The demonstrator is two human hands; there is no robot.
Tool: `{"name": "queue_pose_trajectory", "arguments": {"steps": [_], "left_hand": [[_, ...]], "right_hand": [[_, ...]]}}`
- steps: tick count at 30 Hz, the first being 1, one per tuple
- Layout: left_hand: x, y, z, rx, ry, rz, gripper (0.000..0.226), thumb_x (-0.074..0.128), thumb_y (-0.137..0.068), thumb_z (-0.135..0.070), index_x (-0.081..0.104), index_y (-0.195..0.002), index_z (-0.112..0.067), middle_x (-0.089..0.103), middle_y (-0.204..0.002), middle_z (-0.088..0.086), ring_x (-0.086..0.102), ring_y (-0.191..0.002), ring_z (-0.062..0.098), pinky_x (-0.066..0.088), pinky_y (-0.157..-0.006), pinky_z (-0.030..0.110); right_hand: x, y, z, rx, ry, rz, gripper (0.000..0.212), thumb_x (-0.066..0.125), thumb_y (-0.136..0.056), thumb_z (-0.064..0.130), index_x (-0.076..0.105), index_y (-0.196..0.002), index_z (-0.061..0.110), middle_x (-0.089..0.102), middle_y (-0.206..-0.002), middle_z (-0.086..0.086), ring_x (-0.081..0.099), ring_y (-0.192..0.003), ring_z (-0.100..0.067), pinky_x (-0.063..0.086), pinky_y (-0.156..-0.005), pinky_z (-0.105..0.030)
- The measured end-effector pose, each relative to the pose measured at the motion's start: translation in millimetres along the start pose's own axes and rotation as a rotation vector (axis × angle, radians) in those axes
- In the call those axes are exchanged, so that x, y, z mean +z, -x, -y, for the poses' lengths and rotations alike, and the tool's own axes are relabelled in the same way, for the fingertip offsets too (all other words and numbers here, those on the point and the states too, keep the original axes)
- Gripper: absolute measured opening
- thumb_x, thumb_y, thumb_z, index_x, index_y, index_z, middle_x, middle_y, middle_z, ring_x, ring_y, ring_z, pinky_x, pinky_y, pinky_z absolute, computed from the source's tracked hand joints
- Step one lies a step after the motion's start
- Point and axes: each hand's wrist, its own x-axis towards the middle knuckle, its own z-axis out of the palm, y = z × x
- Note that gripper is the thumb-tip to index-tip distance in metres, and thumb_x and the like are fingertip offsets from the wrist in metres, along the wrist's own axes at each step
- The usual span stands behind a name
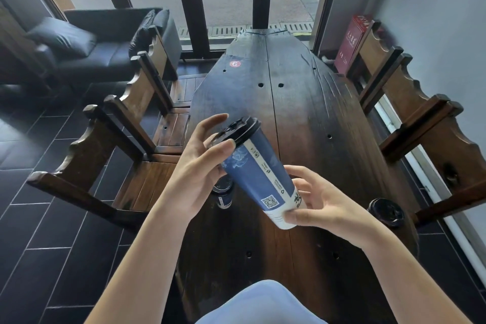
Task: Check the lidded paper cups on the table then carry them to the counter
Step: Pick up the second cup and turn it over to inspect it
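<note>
Carved wooden chairs [136, 102] flank both long edges of the dark plank table [294, 102], and a red box [353, 45] leans near its far right corner. Two black-lidded cups stand on it: one [223, 193] half hidden behind the left wrist, one [386, 212] at the right edge. Above the table's near end, a tall blue paper cup [259, 173] with a glossy black lid is tilted, lid up-left. The left hand [200, 166] has thumb and fingers at the lid rim; the right hand [319, 205] grasps the white base
</note>
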Motion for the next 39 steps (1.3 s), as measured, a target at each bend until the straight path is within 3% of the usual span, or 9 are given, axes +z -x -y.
{"name": "queue_pose_trajectory", "arguments": {"steps": [4,7,9,14,21,24,26,31,39], "left_hand": [[19.9,-7.7,-3.8,0.012,0.042,0.006,0.103,0.094,-0.062,-0.056,0.049,-0.142,-0.009,0.072,-0.118,0.007,0.069,-0.103,0.021,0.056,-0.085,0.038],[31.1,-9.3,-1.7,0.014,0.036,0.020,0.108,0.087,-0.069,-0.061,0.044,-0.146,0.002,0.063,-0.137,0.023,0.062,-0.122,0.038,0.052,-0.101,0.057],[36.1,-9.0,0.8,0.003,0.046,0.018,0.109,0.084,-0.071,-0.065,0.044,-0.147,0.002,0.054,-0.146,0.030,0.056,-0.130,0.043,0.047,-0.107,0.058],[44.1,-6.4,7.2,-0.011,0.079,0.018,0.100,0.077,-0.077,-0.066,0.050,-0.145,0.001,0.060,-0.137,0.028,0.059,-0.118,0.040,0.050,-0.101,0.055],[48.4,-4.6,13.1,-0.040,0.086,-0.002,0.103,0.080,-0.072,-0.068,0.051,-0.143,0.001,0.057,-0.138,0.034,0.060,-0.117,0.041,0.048,-0.103,0.060],[48.5,-6.0,16.7,-0.043,0.029,-0.008,0.106,0.082,-0.070,-0.068,0.050,-0.143,0.002,0.062,-0.138,0.029,0.062,-0.122,0.042,0.046,-0.108,0.062],[49.4,-6.9,21.5,-0.043,-0.008,-0.012,0.106,0.083,-0.070,-0.068,0.049,-0.143,0.000,0.064,-0.137,0.024,0.061,-0.127,0.044,0.045,-0.111,0.063],[50.1,-14.1,28.5,-0.042,-0.044,-0.026,0.106,0.082,-0.069,-0.070,0.047,-0.145,-0.007,0.063,-0.139,0.019,0.062,-0.127,0.037,0.046,-0.110,0.060],[41.4,-40.6,41.2,-0.059,-0.142,-0.045,0.084,0.088,-0.069,-0.057,0.054,-0.137,-0.021,0.069,-0.133,0.008,0.066,-0.125,0.029,0.050,-0.110,0.048]], "right_hand": [[14.4,-2.0,8.7,-0.038,0.046,0.017,0.067,0.083,-0.085,0.015,0.048,-0.139,0.034,0.070,-0.129,0.009,0.066,-0.122,-0.013,0.055,-0.099,-0.029],[23.4,-4.8,12.2,-0.065,0.059,-0.044,0.062,0.082,-0.086,0.014,0.051,-0.136,0.033,0.070,-0.127,0.010,0.067,-0.118,-0.012,0.055,-0.098,-0.028],[28.6,-5.6,13.2,-0.066,0.067,-0.070,0.062,0.084,-0.084,0.015,0.053,-0.134,0.033,0.071,-0.125,0.011,0.068,-0.116,-0.011,0.056,-0.097,-0.027],[38.9,-6.1,11.4,-0.057,0.046,-0.110,0.068,0.089,-0.077,0.015,0.053,-0.132,0.030,0.072,-0.118,0.013,0.069,-0.111,-0.007,0.055,-0.085,-0.017],[35.1,-6.8,8.7,-0.036,0.066,-0.073,0.067,0.088,-0.079,0.031,0.049,-0.133,0.037,0.070,-0.121,0.017,0.067,-0.113,-0.006,0.056,-0.090,-0.024],[17.7,-12.9,14.7,-0.083,0.110,-0.235,0.068,0.069,-0.077,0.066,0.049,-0.135,0.038,0.067,-0.125,0.016,0.067,-0.111,-0.008,0.057,-0.095,-0.043],[6.7,-19.8,21.0,-0.142,0.079,-0.357,0.069,0.062,-0.078,0.073,0.049,-0.136,0.037,0.066,-0.126,0.014,0.067,-0.111,-0.009,0.058,-0.094,-0.047],[-1.3,-36.1,35.5,-0.279,0.010,-0.407,0.066,0.064,-0.083,0.058,0.051,-0.142,0.032,0.068,-0.127,0.008,0.068,-0.115,-0.016,0.057,-0.097,-0.046],[-18.2,-61.1,28.0,-0.189,-0.087,-0.357,0.059,0.065,-0.087,0.054,0.056,-0.139,0.027,0.073,-0.125,0.002,0.070,-0.116,-0.016,0.058,-0.093,-0.034]]}}
